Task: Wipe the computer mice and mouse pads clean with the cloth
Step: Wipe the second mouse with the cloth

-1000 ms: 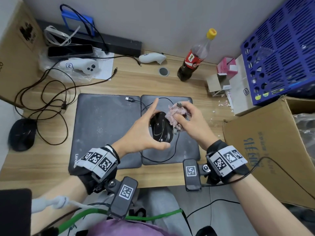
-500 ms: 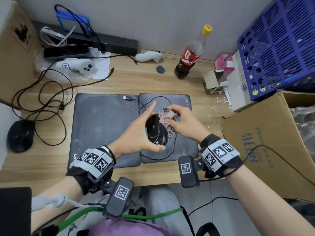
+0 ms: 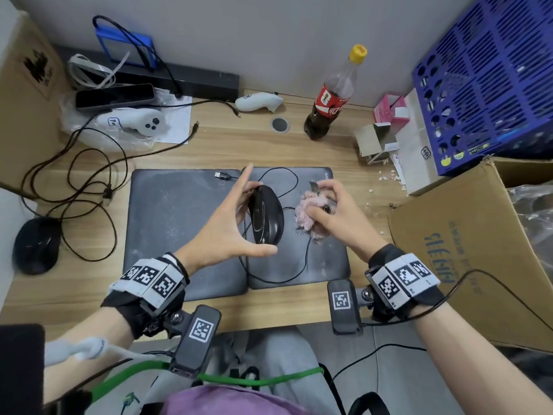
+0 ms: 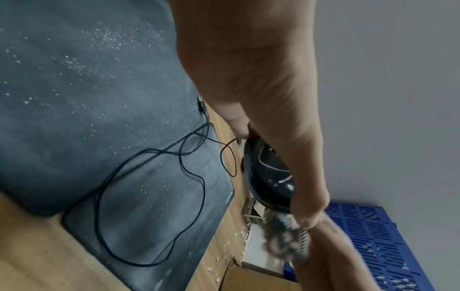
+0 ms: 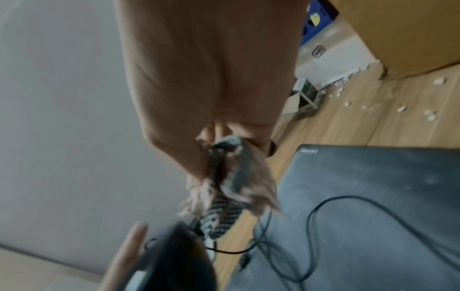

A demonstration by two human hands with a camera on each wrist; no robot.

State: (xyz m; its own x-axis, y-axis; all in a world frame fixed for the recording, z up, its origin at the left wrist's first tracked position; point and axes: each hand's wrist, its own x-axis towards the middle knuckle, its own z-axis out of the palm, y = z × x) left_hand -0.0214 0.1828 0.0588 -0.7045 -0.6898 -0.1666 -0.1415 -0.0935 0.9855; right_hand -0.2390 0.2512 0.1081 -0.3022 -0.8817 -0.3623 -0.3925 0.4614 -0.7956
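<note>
Mid-wipe on the first mouse. Wired black mouse (image 3: 265,218) lifted off the right mouse pad (image 3: 327,265), pinched end to end by the left hand (image 3: 223,232): thumb at the near end, fingers at the far end, forefinger sticking out straight. Cable (image 3: 294,274) looping down onto the pad below. Right hand (image 3: 336,217) clenched round the bunched pink cloth (image 3: 308,214), just beside the mouse on its right, a sliver of gap showing from the head view, so apparently between strokes rather than rubbing.

Next move, by judgement: bring the cloth back against the shell, turn the mouse in the left fingers to reach sides and underside, keep the dangling cable from snagging. Afterwards, set it down and go over both pads. Left mouse pad (image 3: 179,223) speckled with pale dust; right pad also dusty in the left wrist view. Second black mouse (image 3: 37,244) sitting off at the left edge of the surface (image 3: 269,151), looking untouched, well apart from both hands. Much of the task therefore looks open.

Containers: blue slotted crate (image 3: 490,85) at the far right, contents not readable through the holes. Large cardboard box (image 3: 466,250) below it, open-topped, clear plastic wrap showing inside. Small open carton (image 3: 375,142) near the cola bottle (image 3: 332,103), inside not clear; bottle holding only a dark remnant at the bottom. White crumbs scattered on the surface nearby.
</note>
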